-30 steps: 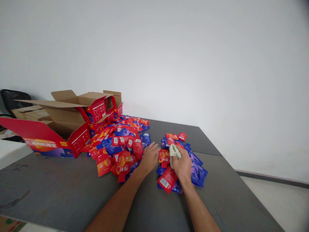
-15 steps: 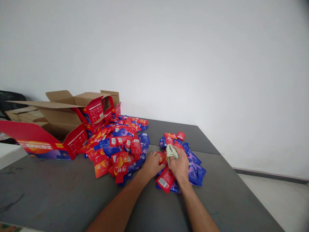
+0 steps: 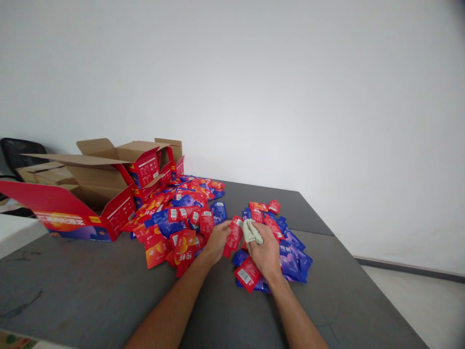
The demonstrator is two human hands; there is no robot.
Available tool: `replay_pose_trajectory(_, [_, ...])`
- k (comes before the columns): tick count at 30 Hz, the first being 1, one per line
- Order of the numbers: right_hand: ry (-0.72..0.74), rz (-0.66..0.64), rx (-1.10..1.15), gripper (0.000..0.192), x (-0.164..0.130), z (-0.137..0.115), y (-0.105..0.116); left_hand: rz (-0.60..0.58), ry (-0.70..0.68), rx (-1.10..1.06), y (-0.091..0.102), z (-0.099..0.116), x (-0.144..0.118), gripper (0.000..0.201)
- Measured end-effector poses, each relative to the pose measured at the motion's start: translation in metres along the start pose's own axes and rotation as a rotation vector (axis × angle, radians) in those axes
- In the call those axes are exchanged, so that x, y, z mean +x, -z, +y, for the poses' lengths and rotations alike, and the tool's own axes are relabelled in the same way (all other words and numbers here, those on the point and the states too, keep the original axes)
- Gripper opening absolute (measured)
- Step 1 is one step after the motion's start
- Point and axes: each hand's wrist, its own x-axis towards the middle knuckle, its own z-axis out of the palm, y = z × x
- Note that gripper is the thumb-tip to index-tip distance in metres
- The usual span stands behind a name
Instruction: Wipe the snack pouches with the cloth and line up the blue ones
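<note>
My left hand grips a red pouch by its left edge, its barcode side facing up. Close beside it, my right hand is closed on a crumpled pale cloth, which lies right at the pouch's right edge. Whether the cloth touches the pouch I cannot tell. Beneath and around my right hand spreads a smaller pile of red and blue pouches. To the left of my left hand is a larger heap of red and blue pouches.
Open red and blue cardboard boxes with raised flaps stand at the left of the dark grey table. A black chair is behind them. A white wall rises behind the table.
My left hand has lifted a red pouch off the smaller pile and moved slightly left and up. The right hand with the cloth has shifted a little left.
</note>
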Motion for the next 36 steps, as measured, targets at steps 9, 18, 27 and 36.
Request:
replay_pose_trajectory(9, [0.142,-0.133,0.003,0.063,-0.01,-0.007,-0.011,-0.124,0.039,-0.234,-0.01,0.009,-0.006,0.034])
replay_pose_trajectory(18, [0.234,-0.274,0.076,0.065,-0.022,-0.017,-0.023,-0.057,0.079,-0.26,-0.013,0.019,-0.004,0.038])
replay_pose_trajectory(27, [0.048,0.058,-0.051,0.047,-0.007,-0.007,-0.005,-0.089,0.015,-0.19,-0.02,-0.003,-0.008,0.042])
replay_pose_trajectory(36, [-0.061,0.115,0.036,0.041,-0.007,-0.005,-0.007,0.205,-0.088,-0.085,-0.006,0.002,0.0,0.04])
